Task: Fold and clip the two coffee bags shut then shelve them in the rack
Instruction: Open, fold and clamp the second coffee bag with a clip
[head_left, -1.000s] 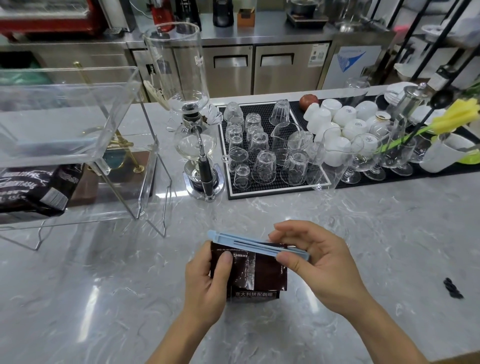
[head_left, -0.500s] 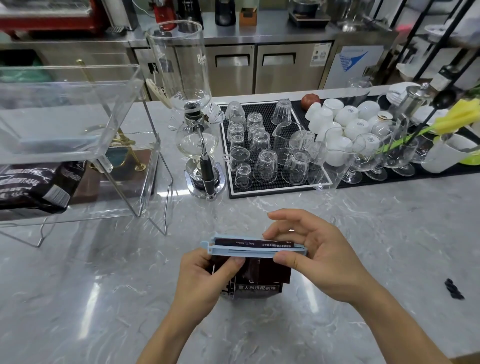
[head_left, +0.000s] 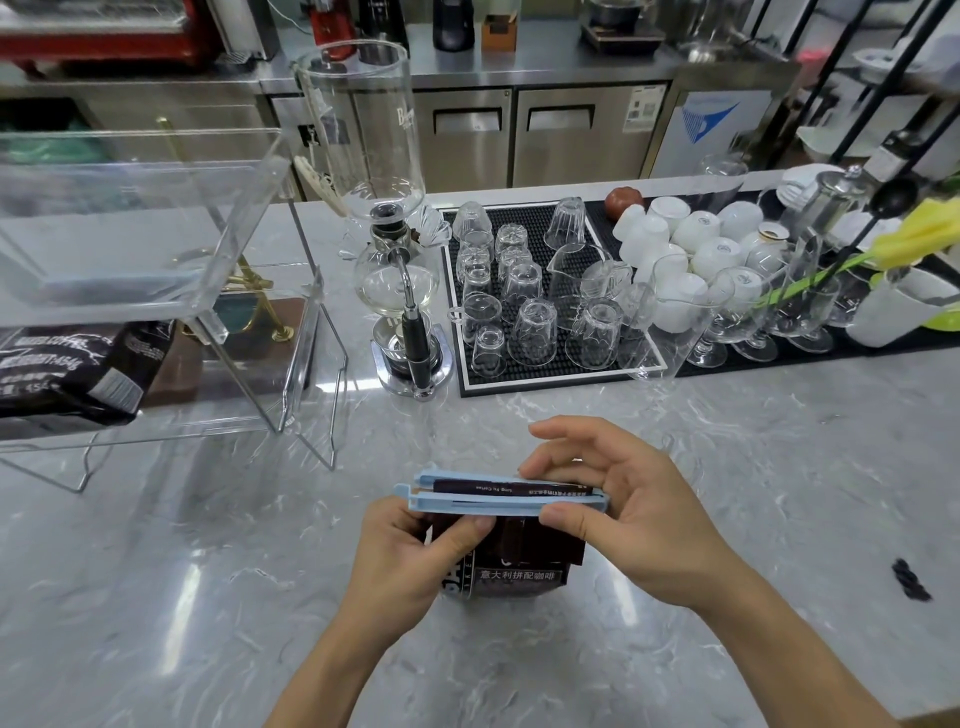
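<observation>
A dark brown coffee bag (head_left: 524, 564) stands upright on the marble counter in front of me. A light blue clip (head_left: 467, 500) lies across its folded top, with the fold showing between the clip's two bars. My left hand (head_left: 415, 556) grips the bag's upper left side just under the clip. My right hand (head_left: 618, 509) pinches the clip's right end between thumb and fingers. A second dark coffee bag (head_left: 67, 374) lies on the lower shelf of the clear acrylic rack (head_left: 249, 218) at the left.
A siphon coffee maker (head_left: 400, 270) stands behind the bag. Right of it is a black mat (head_left: 467, 379) with several upturned glasses, then white cups (head_left: 691, 228) and stemmed glasses. A white mug with a yellow flower (head_left: 904, 306) is far right. A small black object (head_left: 910, 579) lies near the right.
The clip has been lowered over the folded bag top, so the fold now sits between its bars. Both hands stayed at the bag, and my left hand shifted up under the clip.
</observation>
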